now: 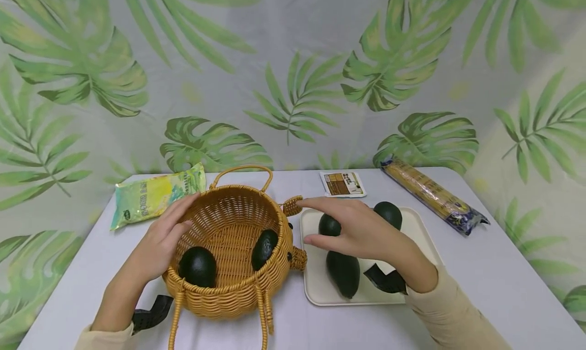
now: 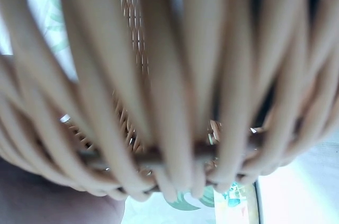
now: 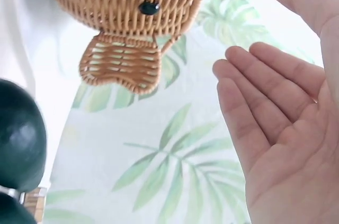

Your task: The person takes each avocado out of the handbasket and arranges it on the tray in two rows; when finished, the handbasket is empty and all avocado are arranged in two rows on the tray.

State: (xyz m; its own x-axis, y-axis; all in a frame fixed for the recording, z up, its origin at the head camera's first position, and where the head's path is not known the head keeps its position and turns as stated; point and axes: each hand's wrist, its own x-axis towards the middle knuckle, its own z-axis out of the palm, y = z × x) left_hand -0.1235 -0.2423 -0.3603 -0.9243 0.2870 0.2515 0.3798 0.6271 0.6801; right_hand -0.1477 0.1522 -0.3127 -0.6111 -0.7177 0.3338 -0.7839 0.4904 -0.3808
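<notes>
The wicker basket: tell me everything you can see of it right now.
The wicker basket is round, woven of tan rattan, shaped like an animal: black bead eyes, small woven paws on its right side, loop handles at the back rim and trailing in front. It stands upright on the white table, left of the cream tray. Two dark avocados lie inside. The left hand rests on its left rim; the right hand hovers open beside it.

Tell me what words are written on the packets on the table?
None can be read.
Green-yellow bag: print too blurred.
Small brown-and-white packet: print too small.
Long yellow packet: no clear letters.
Wicker basket, avocados and tray: no writing.
</notes>
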